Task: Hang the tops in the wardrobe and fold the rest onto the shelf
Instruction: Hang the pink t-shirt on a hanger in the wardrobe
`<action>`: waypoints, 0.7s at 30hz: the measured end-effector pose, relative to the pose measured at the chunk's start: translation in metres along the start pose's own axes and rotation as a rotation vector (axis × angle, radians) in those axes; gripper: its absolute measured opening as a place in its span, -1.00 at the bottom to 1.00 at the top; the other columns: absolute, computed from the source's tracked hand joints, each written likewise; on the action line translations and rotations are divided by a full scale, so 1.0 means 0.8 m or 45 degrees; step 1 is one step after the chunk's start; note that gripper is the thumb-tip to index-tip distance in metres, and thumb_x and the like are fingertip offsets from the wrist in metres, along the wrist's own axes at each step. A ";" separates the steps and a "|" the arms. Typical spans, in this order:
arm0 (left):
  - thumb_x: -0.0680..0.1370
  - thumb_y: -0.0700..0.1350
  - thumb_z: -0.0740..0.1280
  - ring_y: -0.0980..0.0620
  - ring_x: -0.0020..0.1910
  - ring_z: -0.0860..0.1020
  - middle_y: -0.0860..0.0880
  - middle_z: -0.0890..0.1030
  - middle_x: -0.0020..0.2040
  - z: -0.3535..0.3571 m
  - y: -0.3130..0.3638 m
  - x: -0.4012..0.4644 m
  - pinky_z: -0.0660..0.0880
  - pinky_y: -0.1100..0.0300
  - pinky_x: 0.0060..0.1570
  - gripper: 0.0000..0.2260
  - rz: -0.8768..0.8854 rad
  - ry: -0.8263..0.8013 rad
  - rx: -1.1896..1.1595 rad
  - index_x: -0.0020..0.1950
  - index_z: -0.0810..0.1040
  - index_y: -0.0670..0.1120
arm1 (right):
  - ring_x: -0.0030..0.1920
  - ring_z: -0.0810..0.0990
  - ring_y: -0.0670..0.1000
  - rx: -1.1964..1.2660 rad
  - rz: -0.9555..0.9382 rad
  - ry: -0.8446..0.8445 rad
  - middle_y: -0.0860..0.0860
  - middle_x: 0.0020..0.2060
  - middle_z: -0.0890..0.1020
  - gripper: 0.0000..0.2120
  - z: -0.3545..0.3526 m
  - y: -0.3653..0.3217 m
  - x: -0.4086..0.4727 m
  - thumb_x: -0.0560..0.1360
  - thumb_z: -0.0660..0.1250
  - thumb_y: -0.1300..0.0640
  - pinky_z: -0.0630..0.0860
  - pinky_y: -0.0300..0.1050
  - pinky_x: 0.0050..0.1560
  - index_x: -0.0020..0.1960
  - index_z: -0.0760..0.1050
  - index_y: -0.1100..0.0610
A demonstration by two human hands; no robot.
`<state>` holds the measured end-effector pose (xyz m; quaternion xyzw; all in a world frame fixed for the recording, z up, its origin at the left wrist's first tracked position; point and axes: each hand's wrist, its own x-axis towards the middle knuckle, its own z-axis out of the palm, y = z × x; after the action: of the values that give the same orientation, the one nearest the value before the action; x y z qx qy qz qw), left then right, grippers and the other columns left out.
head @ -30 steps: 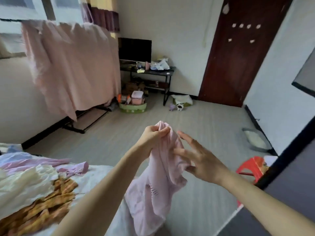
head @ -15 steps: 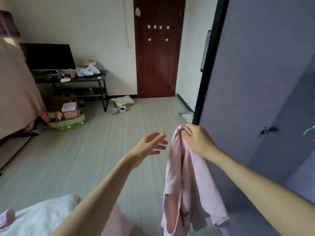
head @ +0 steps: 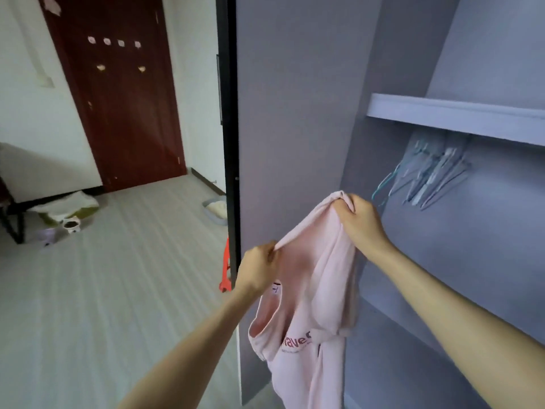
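2 hands, left hand (head: 259, 268) and right hand (head: 361, 222), pinch pink top (head: 309, 290) hanging below.

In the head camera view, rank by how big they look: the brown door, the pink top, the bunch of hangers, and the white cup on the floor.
1. brown door
2. pink top, though nearness to the camera enlarges it
3. bunch of hangers
4. white cup
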<state>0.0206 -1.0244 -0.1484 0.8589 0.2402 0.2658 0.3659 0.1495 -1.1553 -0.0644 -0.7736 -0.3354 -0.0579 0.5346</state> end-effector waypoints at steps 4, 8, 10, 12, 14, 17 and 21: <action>0.52 -0.24 0.19 -0.05 -0.31 0.21 -0.14 0.39 -0.39 0.011 0.030 0.039 0.25 0.10 -0.31 -0.78 0.122 -0.158 0.026 -0.34 0.39 -0.18 | -0.21 0.46 0.11 -0.370 0.238 0.051 0.08 -0.31 0.51 -0.86 -0.049 0.053 0.001 0.51 0.24 0.20 0.38 -0.11 -0.19 -0.21 0.45 0.20; 0.48 -0.24 0.30 0.09 -0.31 0.40 -0.10 0.61 -0.26 0.033 0.088 0.060 0.34 0.35 -0.24 -0.89 0.425 -0.379 -0.058 -0.17 0.61 -0.20 | 0.05 0.54 0.02 -0.304 0.332 -0.457 0.01 0.07 0.52 -0.56 -0.083 0.075 -0.020 0.46 0.30 0.33 0.43 -0.13 0.11 0.31 0.39 0.09; 0.47 -0.24 0.37 0.21 -0.32 0.42 0.03 0.59 -0.30 0.051 0.112 0.064 0.31 0.50 -0.28 -0.93 0.538 -0.437 -0.077 -0.18 0.64 -0.15 | 0.03 0.56 -0.01 -0.223 0.283 -0.655 -0.01 0.04 0.54 -0.56 -0.090 0.078 -0.034 0.45 0.28 0.39 0.47 -0.24 0.04 0.29 0.38 0.14; 0.47 -0.21 0.39 0.25 -0.37 0.43 0.12 0.56 -0.36 0.063 0.125 0.066 0.31 0.47 -0.31 -0.90 0.517 -0.419 -0.143 -0.25 0.62 -0.09 | -0.06 0.58 -0.14 -0.037 0.306 -0.806 -0.05 -0.06 0.60 -0.61 -0.091 0.081 -0.044 0.43 0.27 0.40 0.46 -0.35 -0.06 0.22 0.43 0.13; 0.46 -0.17 0.42 0.30 -0.45 0.43 0.17 0.52 -0.44 0.071 0.131 0.074 0.32 0.45 -0.35 -0.80 0.421 -0.350 -0.273 -0.36 0.54 0.00 | -0.07 0.57 -0.20 0.109 0.379 -0.826 -0.12 -0.09 0.63 -0.66 -0.093 0.081 -0.047 0.43 0.31 0.29 0.46 -0.33 -0.05 0.13 0.47 -0.02; 0.42 -0.17 0.47 0.28 -0.48 0.41 0.18 0.52 -0.47 0.073 0.138 0.083 0.35 0.39 -0.37 -0.75 0.341 -0.337 -0.409 -0.41 0.53 0.04 | -0.36 0.42 -0.26 -0.085 0.318 -0.626 -0.23 -0.41 0.48 -0.91 -0.089 0.078 -0.041 0.48 0.33 0.07 0.35 -0.34 -0.27 -0.19 0.46 -0.04; 0.44 -0.19 0.46 0.25 -0.43 0.45 0.14 0.56 -0.41 0.071 0.134 0.084 0.40 0.34 -0.32 -0.79 0.274 -0.358 -0.529 -0.37 0.56 0.01 | -0.45 0.23 -0.13 -0.312 0.140 -0.338 -0.13 -0.51 0.27 -0.64 -0.077 0.078 -0.025 0.57 0.20 0.14 0.15 -0.21 -0.43 -0.38 0.22 0.06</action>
<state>0.1300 -1.0782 -0.0817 0.8145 0.0348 0.2249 0.5337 0.1872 -1.2302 -0.0963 -0.8510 -0.3506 0.0334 0.3897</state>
